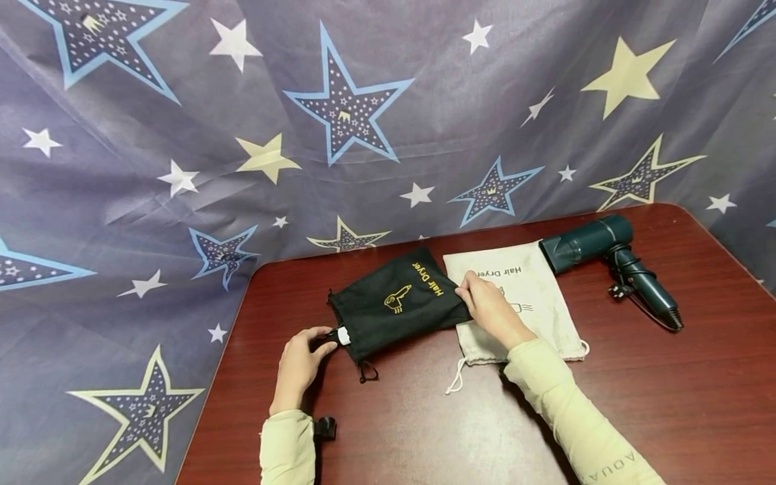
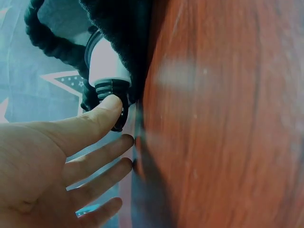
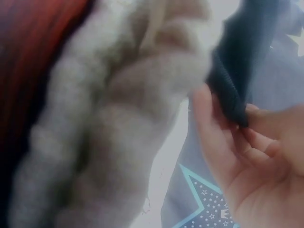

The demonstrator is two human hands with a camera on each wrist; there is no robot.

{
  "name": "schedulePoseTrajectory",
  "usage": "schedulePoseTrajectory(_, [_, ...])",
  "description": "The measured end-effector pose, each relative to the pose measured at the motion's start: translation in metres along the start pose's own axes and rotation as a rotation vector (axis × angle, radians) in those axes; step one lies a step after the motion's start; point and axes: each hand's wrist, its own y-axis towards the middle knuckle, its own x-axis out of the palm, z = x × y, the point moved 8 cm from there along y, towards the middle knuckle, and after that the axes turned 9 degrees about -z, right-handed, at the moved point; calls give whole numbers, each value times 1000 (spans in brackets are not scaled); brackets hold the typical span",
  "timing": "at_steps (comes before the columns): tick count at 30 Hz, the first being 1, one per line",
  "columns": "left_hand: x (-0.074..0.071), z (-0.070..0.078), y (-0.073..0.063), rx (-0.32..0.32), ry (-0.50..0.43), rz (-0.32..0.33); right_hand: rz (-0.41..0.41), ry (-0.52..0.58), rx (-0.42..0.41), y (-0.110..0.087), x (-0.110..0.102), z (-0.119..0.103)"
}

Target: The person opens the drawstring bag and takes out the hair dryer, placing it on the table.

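Note:
A black drawstring bag [image 1: 382, 310] printed "Hair Dryer" lies toward the table's back left, its mouth facing left. From that mouth sticks the white handle end [image 2: 107, 64] of a hair dryer with a black ribbed cord guard [image 2: 112, 89]; the rest is hidden inside. My left hand [image 1: 300, 364] pinches the cord guard, thumb on top, other fingers spread below. With thumb and fingers, my right hand [image 1: 492, 310] pinches the bag's right bottom corner. That corner overlaps a cream drawstring bag [image 1: 548, 323], also printed "Hair Dryer", lying flat beneath my right hand.
A dark green hair dryer [image 1: 588, 242] lies at the back right, its nozzle by the cream bag's corner and its cord wound round the handle. Behind the reddish wooden table [image 1: 412, 424] hangs a star-patterned curtain [image 1: 376, 188]. White drawstrings [image 1: 456, 380] trail in front of the cream bag.

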Motion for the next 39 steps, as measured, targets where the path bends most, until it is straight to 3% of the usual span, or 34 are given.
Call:
schedulePoseTrajectory(3, [1,5,1,15,-10,-34,-19,1,22,1,1,0])
schedulePoseTrajectory(10, [11,31,6,170,-3,-97,-56,-5,56,5,6,-2])
schedulePoseTrajectory(12, [14,35,8,185,-1,-102,-57,-2,41,7,9,-4])
schedulePoseTrajectory(20, [18,29,10,143,21,-54,-9,19,-27,13,15,-10])
schedulePoseTrajectory(39, [4,12,4,118,25,-77,-7,6,-52,10,17,-12])
